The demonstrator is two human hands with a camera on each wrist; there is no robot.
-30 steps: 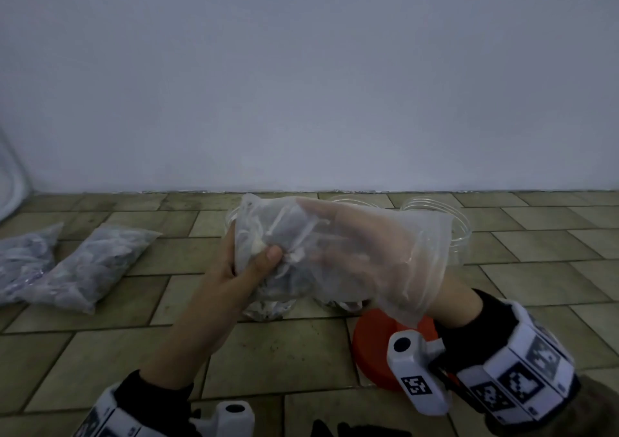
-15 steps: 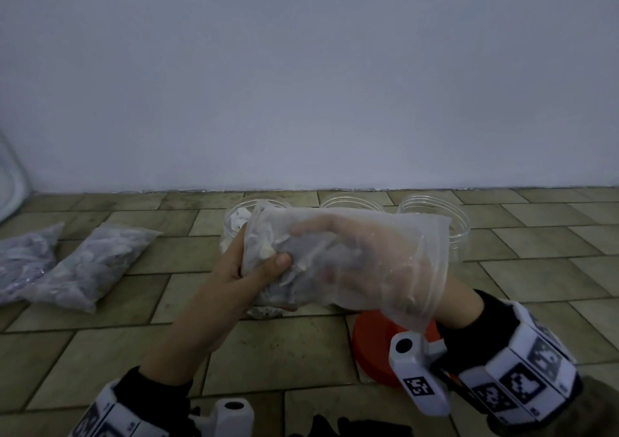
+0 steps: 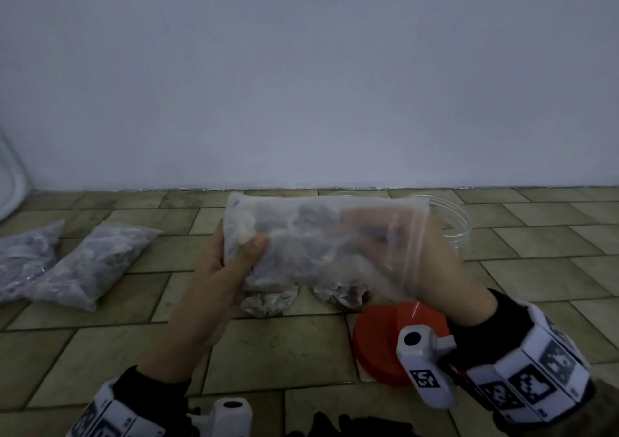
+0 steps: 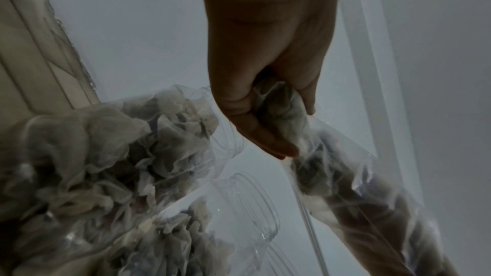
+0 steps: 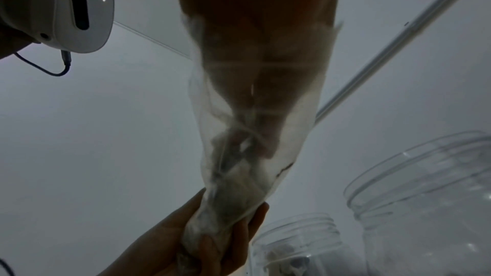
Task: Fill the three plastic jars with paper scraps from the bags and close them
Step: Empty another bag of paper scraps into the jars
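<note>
Jars and scraps sit behind the work. Nearest, an orange lid [image 3: 385, 343] lies flat on the tiled floor [image 3: 284, 346], partly behind the right wrist. Above it, a clear plastic bag [image 3: 301, 235] of paper scraps is held level in the air. The left hand [image 3: 221, 269] pinches its left end, thumb in front and fingers behind. The right hand [image 3: 395, 245] is pushed inside the bag's open right end; whether its fingers grip scraps cannot be told. Beyond and below the bag stand two jars [image 3: 268, 302] holding scraps, and an empty jar [image 3: 459, 225] to the right. Far left, two full bags [image 3: 93, 262] lie on the floor.
</note>
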